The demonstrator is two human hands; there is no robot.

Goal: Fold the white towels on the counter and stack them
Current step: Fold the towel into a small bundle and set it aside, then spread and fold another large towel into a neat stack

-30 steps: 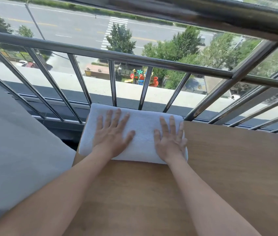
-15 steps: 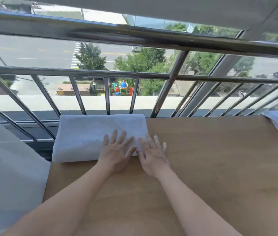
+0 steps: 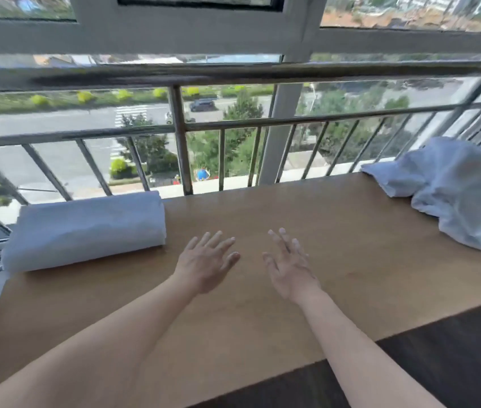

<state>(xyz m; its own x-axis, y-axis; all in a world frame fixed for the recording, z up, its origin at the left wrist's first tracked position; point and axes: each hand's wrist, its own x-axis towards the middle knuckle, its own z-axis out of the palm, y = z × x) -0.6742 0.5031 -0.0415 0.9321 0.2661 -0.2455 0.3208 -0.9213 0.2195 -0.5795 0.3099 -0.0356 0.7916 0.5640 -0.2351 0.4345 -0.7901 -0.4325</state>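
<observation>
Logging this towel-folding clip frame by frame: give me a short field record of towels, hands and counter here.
counter: wooden, runs along railing
folded towel: left end of counter, beside railing, untouched
crumpled towel heap: right end, not yet folded
left hand: open, over bare counter, holding nothing
right hand: open, over counter, holding nothing

Folded towel [image 3: 84, 229] left on counter [image 3: 262, 304] (unfolded towels [image 3: 454, 192] right).

You have nothing to read here. The folded towel [image 3: 86, 228], the crumpled towels [image 3: 462, 195] and the counter [image 3: 262, 319] carry no lettering.
</observation>
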